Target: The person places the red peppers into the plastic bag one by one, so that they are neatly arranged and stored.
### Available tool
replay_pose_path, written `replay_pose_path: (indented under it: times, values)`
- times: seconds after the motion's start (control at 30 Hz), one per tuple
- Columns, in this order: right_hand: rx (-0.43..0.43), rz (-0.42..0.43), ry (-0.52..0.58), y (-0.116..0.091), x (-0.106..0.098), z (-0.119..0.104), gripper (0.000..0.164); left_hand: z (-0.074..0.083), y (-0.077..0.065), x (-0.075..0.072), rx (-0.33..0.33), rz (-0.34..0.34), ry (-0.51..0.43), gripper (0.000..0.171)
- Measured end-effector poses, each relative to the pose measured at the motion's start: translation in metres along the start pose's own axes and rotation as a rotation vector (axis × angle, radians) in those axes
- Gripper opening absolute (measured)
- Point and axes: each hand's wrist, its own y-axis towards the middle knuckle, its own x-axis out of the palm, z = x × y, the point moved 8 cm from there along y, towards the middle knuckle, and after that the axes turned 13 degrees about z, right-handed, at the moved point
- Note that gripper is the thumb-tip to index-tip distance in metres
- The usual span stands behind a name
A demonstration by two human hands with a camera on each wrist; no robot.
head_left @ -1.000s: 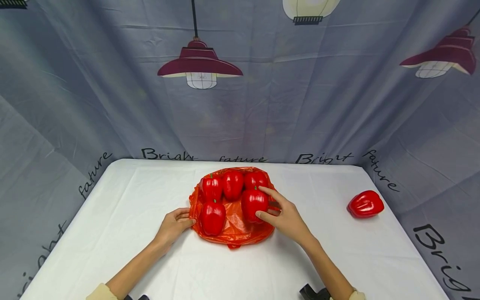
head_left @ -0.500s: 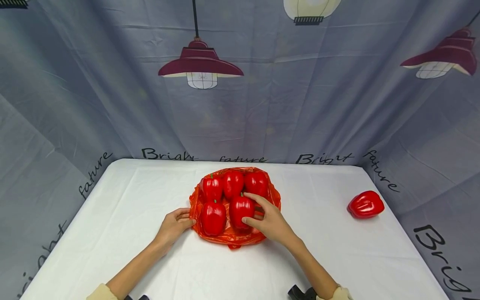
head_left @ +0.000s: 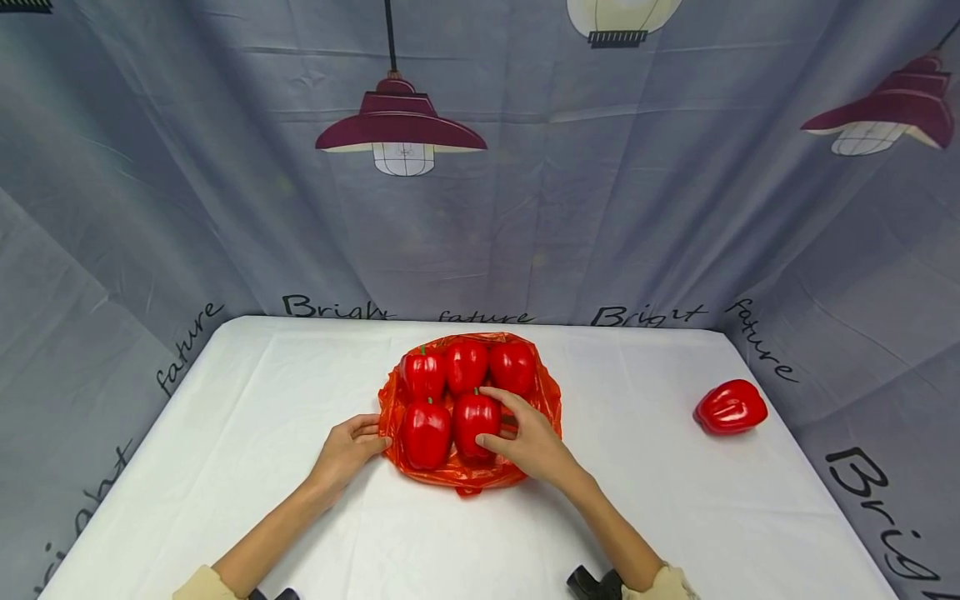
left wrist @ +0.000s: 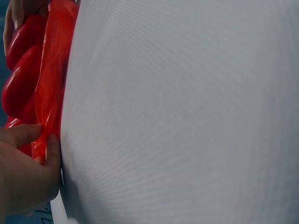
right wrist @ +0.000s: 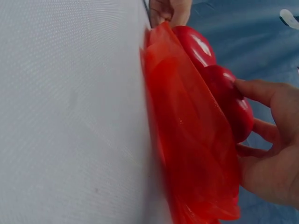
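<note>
Since the earlier frames, the right hand (head_left: 534, 446) has carried the held pepper (head_left: 475, 422) leftward across the red plastic bag (head_left: 543, 398), from the bag's right side to a place just beside the front-left pepper (head_left: 425, 432); the left hand (head_left: 347, 450) has stayed at the bag's left edge. Right hand: thumb and fingers curled round the held pepper, index finger (head_left: 497, 396) over its top, thumb at its lower side; the right wrist view shows the same grasp, fingers (right wrist: 261, 91) wrapped on the glossy pepper (right wrist: 231, 100) above the crumpled bag (right wrist: 191, 140). Left hand: thumb and fingers pinching the bag's left rim, seen close in the left wrist view, where the thumb (left wrist: 21, 134) and fingers press a fold of the bag (left wrist: 51, 84) against the white cloth. Bag position: spread flat on the table (head_left: 225, 433), midway between its left and right edges and nearer the far edge than the near one. Back row on the bag: three peppers side by side, left (head_left: 422, 373), middle (head_left: 467, 365) and right (head_left: 512, 367), touching one another. Front row: the front-left pepper and the held pepper, standing stem up and touching or nearly so. One lone pepper (head_left: 731, 407) lies on its side near the table's right edge, well apart from the bag. Behind the table hangs a grey printed backdrop (head_left: 225, 208) with lamp motifs.
</note>
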Motion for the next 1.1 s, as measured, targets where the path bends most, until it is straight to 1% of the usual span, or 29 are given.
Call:
replay_pose_path:
  times: [0.13,0.37,0.83,1.1]
  values:
    - [0.0,-0.004,-0.014,0.001,0.003,0.002,0.064,-0.001,0.001,0.0,0.001,-0.001,0.0,0.043]
    - [-0.007,-0.01,-0.079,0.002,0.006,0.006,0.065,0.001,-0.001,0.001,0.005,0.002,-0.006,0.042]
    - [-0.001,-0.029,-0.133,0.007,0.012,0.006,0.066,0.001,0.0,0.001,0.009,-0.003,-0.016,0.043]
    - [-0.031,-0.021,-0.15,0.01,0.013,0.004,0.066,0.001,-0.001,0.0,0.008,0.005,-0.01,0.042]
